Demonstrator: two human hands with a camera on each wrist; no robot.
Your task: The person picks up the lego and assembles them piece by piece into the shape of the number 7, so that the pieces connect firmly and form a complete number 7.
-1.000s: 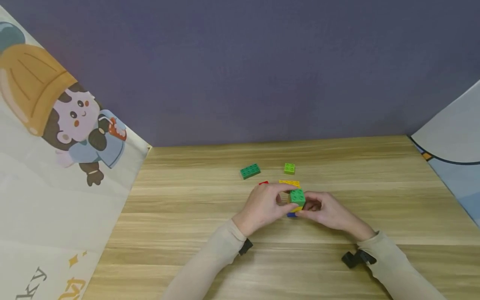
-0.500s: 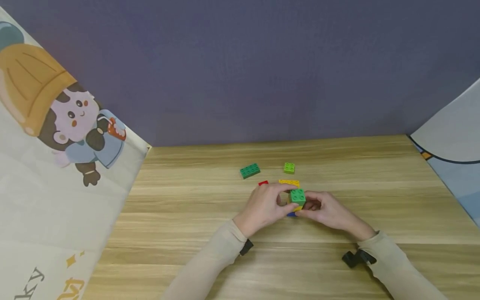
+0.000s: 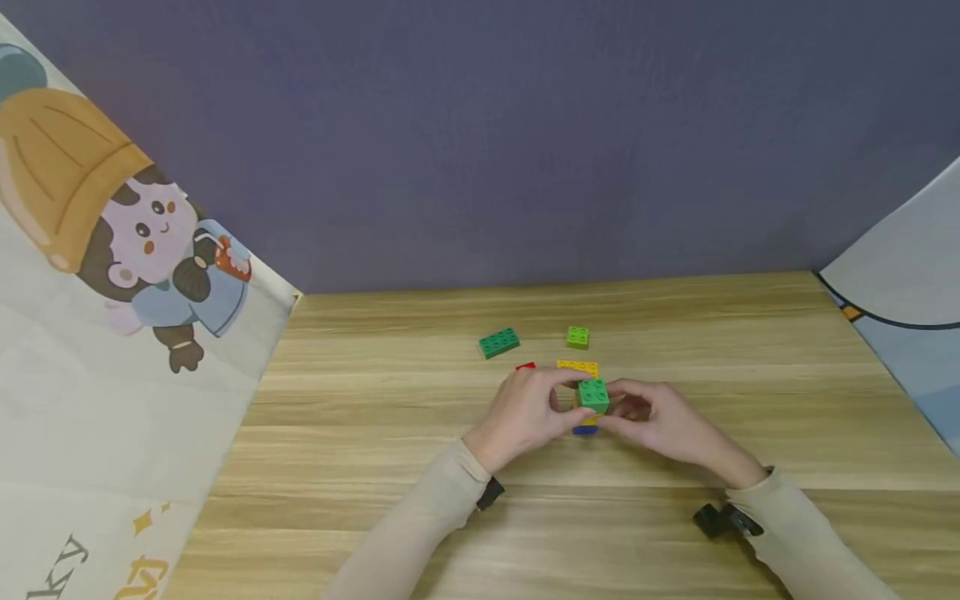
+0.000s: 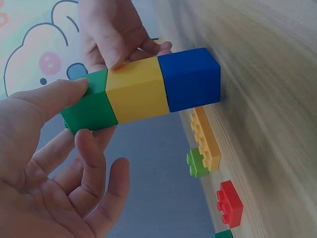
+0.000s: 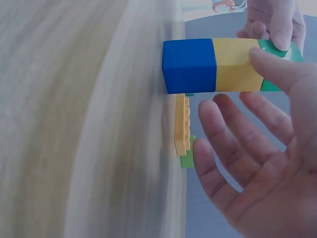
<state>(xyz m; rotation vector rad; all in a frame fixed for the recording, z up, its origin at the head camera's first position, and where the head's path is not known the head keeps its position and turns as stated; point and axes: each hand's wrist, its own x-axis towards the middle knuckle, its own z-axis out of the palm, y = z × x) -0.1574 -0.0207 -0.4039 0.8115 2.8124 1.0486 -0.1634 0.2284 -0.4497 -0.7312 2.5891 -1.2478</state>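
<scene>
A tower of three building bricks stands in front of me: a blue brick (image 5: 189, 67) at the bottom, a yellow brick (image 4: 137, 91) in the middle, a bright green brick (image 3: 592, 395) on top. My left hand (image 3: 528, 407) pinches the green brick between thumb and fingers; its other fingers curl loosely below in the left wrist view. From the other side my right hand (image 3: 667, 423) grips the yellow brick, thumb on its face, while the remaining fingers spread beside the tower. Its index fingertip is partly hidden behind the bricks in the right wrist view.
Just behind the tower lies a long yellow brick (image 3: 577, 367). Further back are a lime brick (image 3: 577, 337) and a dark green brick (image 3: 499, 342). A red brick (image 3: 527, 366) shows partly behind my left hand. A dark panel (image 3: 555, 167) borders the wooden table (image 3: 360, 450).
My right hand and forearm have shifted slightly to the right, the thumb a little higher on the tower. More of the blue brick shows. The left hand holds nearly still.
</scene>
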